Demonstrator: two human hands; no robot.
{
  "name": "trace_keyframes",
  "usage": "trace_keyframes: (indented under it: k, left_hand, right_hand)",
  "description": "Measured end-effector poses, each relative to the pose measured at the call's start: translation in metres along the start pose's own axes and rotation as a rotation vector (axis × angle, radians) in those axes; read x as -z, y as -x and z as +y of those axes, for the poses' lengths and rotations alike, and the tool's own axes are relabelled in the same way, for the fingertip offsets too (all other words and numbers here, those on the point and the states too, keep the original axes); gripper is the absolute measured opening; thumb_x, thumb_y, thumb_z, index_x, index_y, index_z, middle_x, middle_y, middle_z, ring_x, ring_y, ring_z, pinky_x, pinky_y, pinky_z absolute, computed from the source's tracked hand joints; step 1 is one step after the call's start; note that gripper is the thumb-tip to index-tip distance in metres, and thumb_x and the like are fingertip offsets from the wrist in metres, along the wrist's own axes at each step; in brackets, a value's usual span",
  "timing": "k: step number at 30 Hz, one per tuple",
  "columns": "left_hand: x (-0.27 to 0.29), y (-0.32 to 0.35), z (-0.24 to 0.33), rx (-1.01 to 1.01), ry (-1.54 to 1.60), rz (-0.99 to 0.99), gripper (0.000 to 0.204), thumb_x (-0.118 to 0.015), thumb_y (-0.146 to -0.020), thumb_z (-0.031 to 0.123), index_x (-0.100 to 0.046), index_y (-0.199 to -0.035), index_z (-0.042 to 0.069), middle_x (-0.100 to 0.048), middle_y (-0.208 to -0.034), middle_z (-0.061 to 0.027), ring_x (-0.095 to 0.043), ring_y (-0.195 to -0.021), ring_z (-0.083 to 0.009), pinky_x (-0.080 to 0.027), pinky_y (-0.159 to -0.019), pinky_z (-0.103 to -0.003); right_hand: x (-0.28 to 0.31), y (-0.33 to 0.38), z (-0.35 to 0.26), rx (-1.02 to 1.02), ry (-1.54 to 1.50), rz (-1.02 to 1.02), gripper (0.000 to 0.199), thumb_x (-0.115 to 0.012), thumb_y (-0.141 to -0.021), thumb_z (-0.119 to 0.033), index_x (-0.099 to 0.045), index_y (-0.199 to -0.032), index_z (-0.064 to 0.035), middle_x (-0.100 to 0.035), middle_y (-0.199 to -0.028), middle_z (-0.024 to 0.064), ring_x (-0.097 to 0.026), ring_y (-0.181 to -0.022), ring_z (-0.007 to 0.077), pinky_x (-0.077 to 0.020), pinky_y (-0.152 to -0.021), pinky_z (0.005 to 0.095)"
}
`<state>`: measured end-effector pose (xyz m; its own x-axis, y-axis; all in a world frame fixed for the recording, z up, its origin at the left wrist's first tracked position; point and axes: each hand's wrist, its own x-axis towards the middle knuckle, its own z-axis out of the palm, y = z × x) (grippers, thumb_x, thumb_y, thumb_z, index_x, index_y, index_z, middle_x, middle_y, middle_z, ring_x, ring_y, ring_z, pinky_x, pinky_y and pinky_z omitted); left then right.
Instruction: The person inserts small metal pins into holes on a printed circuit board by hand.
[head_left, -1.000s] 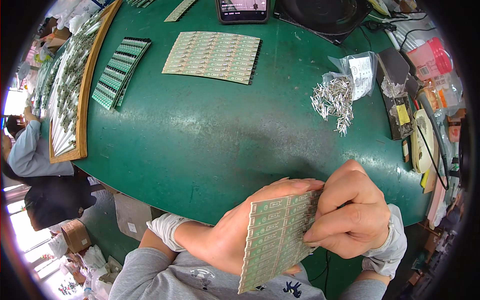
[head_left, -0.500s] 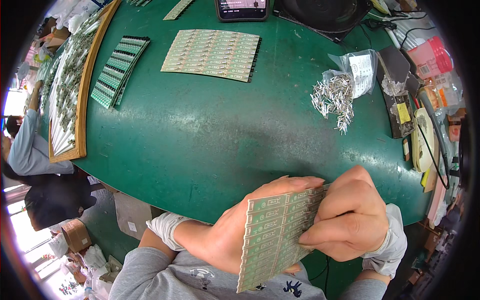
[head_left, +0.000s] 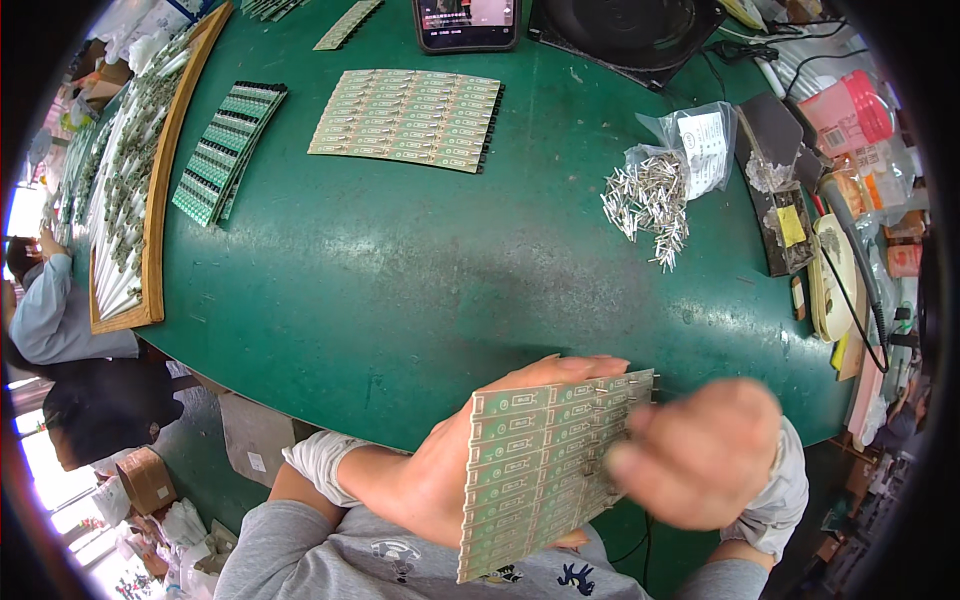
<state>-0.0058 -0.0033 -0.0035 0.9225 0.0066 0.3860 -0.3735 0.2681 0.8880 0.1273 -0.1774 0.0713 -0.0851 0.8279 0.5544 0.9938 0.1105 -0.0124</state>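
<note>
In the head view the left hand [head_left: 440, 480] cradles a pale green panel of small circuit boards [head_left: 540, 465] from beneath, fingers closed along its upper edge, holding it tilted just off the near edge of the green table [head_left: 400, 300], over the person's lap. The right hand [head_left: 700, 465] is blurred at the panel's right edge; it seems to touch or pinch there, but I cannot tell whether its fingers are closed on anything. The risk, as I judge it: the panel hangs beyond the table rim, so a slipped grip would drop it to the lap or floor — and the thin panel could flex or snap along its scored rows if pressed unevenly. Small parts seated near that right edge could shake loose. Room is generous: the table's middle is bare, with another panel of circuit boards [head_left: 410, 120] and a stack of green boards [head_left: 225, 150] well apart at the far side. To the right lies a loose pile of small metal pins [head_left: 645, 205] beside a plastic bag [head_left: 700, 150] — a careless sweep could scatter them.
</note>
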Motion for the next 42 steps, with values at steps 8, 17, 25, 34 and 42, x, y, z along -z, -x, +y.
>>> trace_keyframes:
  k: [8, 17, 25, 34, 42]
  left_hand:
    - [0.01, -0.012, 0.021, 0.188, -0.104, -0.146, 0.105, -0.089, -0.067, 0.02, -0.021, -0.143, -0.005, -0.033, -0.147, -0.0247, -0.043, -0.132, -0.0323, -0.039, -0.105, -0.042]
    - [0.011, -0.016, 0.027, 0.146, -0.162, -0.14, 0.102, -0.088, -0.068, 0.018, -0.022, -0.141, -0.005, -0.031, -0.147, -0.0263, -0.041, -0.133, -0.0347, -0.037, -0.106, -0.042]
    - [-0.001, -0.001, 0.011, 0.172, 0.099, 0.013, 0.102, -0.088, -0.067, 0.017, -0.021, -0.141, -0.003, -0.031, -0.146, -0.0281, -0.039, -0.134, -0.0385, -0.037, -0.107, -0.044]
    - [-0.004, 0.0, 0.014, 0.247, 0.171, 0.075, 0.103, -0.09, -0.065, 0.017, -0.022, -0.141, -0.002, -0.029, -0.147, -0.0264, -0.043, -0.131, -0.0342, -0.04, -0.104, -0.042]
    - [-0.005, -0.001, 0.018, 0.288, 0.207, 0.097, 0.104, -0.09, -0.064, 0.015, -0.022, -0.141, -0.002, -0.03, -0.148, -0.0234, -0.049, -0.125, -0.0291, -0.044, -0.101, -0.039]
  right_hand:
    - [-0.009, -0.015, 0.05, -0.319, 0.257, -0.418, 0.022, -0.066, -0.068, 0.0, -0.062, -0.089, -0.0012, -0.059, -0.086, 0.0071, -0.058, -0.075, 0.0231, -0.0478, -0.059, 0.0333]
    - [-0.014, -0.019, 0.053, -0.299, 0.244, -0.412, 0.017, -0.063, -0.067, -0.004, -0.058, -0.083, -0.0029, -0.055, -0.082, 0.0067, -0.057, -0.076, 0.0218, -0.0486, -0.057, 0.033]
    - [-0.001, -0.021, 0.024, -0.316, -0.118, 0.009, 0.032, -0.069, -0.058, 0.006, -0.066, -0.09, 0.0037, -0.065, -0.082, 0.0153, -0.063, -0.068, 0.0267, -0.0524, -0.057, 0.0343]
    - [-0.001, -0.017, -0.008, -0.486, -0.717, -0.001, 0.027, -0.077, -0.061, 0.002, -0.071, -0.087, -0.0069, -0.06, -0.084, 0.0027, -0.055, -0.069, 0.018, -0.0452, -0.059, 0.028]
    - [-0.011, -0.016, -0.009, -0.494, -0.806, 0.04, 0.024, -0.079, -0.063, -0.003, -0.072, -0.086, -0.0081, -0.059, -0.083, 0.0028, -0.055, -0.068, 0.0186, -0.0441, -0.058, 0.0284]
